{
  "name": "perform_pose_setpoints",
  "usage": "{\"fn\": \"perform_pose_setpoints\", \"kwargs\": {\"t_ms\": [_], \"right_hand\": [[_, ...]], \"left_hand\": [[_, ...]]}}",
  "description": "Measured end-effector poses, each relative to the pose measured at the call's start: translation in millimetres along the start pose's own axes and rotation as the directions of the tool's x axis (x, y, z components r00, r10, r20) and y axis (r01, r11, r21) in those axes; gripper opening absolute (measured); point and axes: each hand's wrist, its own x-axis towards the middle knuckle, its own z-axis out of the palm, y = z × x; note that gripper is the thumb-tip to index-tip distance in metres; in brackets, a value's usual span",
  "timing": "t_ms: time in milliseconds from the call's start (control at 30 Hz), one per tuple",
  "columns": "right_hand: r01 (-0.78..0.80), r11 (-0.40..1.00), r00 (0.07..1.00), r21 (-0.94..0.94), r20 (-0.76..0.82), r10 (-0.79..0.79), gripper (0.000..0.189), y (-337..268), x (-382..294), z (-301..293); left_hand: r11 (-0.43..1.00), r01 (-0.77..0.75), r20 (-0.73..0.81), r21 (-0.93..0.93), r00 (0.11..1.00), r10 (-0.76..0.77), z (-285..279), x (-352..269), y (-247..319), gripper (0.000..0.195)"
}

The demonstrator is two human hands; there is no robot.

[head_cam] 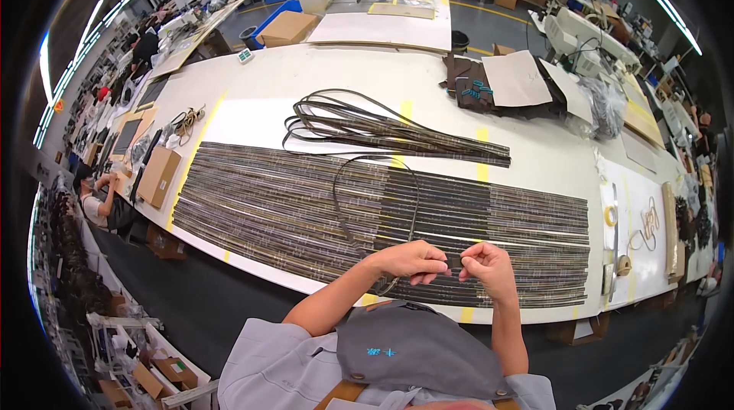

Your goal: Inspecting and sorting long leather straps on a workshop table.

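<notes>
Near the table's front edge my left hand (414, 262) and my right hand (487, 269) pinch a short piece of a dark strap (453, 261) between them. From my left hand the thin strap seems to curve up in a wide loop (418, 192) over the rows. Beneath both hands many long patterned straps (275, 198) lie side by side across the table, with a darker plain section right of the middle. Behind them rests a loose bundle of looped straps (367, 123), its ends gathered at the right.
Dark cut pieces under pale sheets (517, 79) lie at the back right, beside clear plastic (602, 106). A yellow tape roll (610, 216) and a metal ruler (615, 249) are at the right. A cardboard box (158, 177) stands at the left, near a seated person (98, 203).
</notes>
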Motion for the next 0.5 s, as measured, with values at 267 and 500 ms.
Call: {"fn": "perform_pose_setpoints", "kwargs": {"t_ms": [267, 500], "right_hand": [[-0.002, 0.966, 0.989, -0.257, 0.14, 0.04, 0.02, 6.0, -11.4, 1.7], [0.262, 0.769, 0.965, -0.583, 0.155, -0.212, 0.021, -3.2, -8.5, -0.7]], "left_hand": [[0.982, -0.023, -0.105, -0.186, 0.994, 0.003, 22.1, 6.0, -20.9, 0.029], [0.945, 0.05, -0.111, -0.323, 0.99, -0.09, 16.9, 7.1, -15.8, 0.026]]}}
